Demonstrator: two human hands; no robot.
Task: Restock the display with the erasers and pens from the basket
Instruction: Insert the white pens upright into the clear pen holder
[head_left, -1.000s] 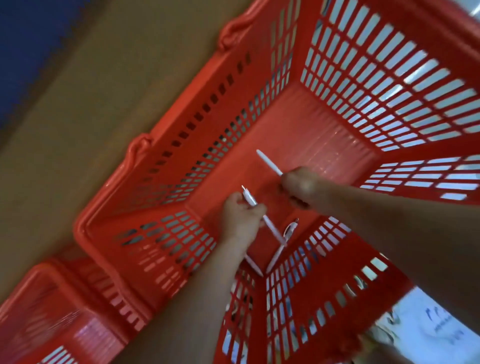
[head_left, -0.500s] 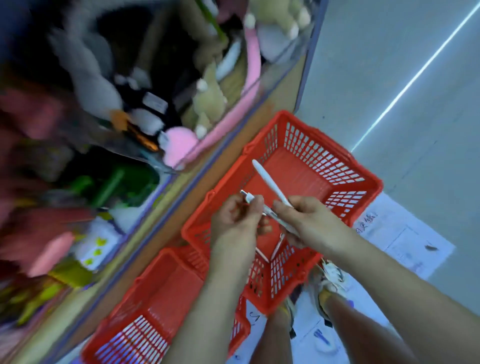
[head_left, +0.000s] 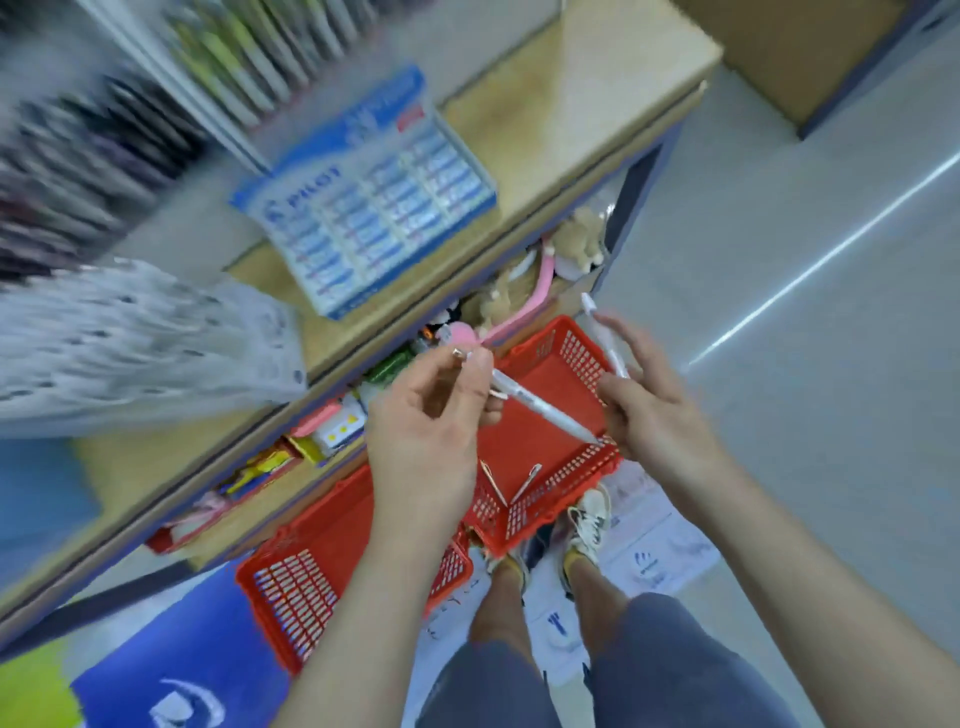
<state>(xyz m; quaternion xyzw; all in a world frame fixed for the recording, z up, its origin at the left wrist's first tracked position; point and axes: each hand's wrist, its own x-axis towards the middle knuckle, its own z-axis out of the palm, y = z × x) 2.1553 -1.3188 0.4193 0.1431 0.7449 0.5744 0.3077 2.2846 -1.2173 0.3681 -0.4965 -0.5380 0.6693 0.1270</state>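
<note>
The step in hand is carrying pens from basket to display. The left hand (head_left: 441, 421) pinches a white pen (head_left: 545, 413) between thumb and curled fingers, its tip slanting down toward the right hand (head_left: 660, 415). The right hand grips a second white pen (head_left: 605, 338) that stands up past its fingertips. The hands are apart, both above the red basket (head_left: 569, 351). Directly below them, two more pens (head_left: 492, 480) lie on the basket floor. Beyond the left hand sits a blue Pilot eraser box (head_left: 374, 192) on the wooden shelf (head_left: 571, 104); the racks further off are too blurred to read. Next, I judge, both hands must reach forward and left, find the matching pen slot, and slide each pen in lengthwise.
</note>
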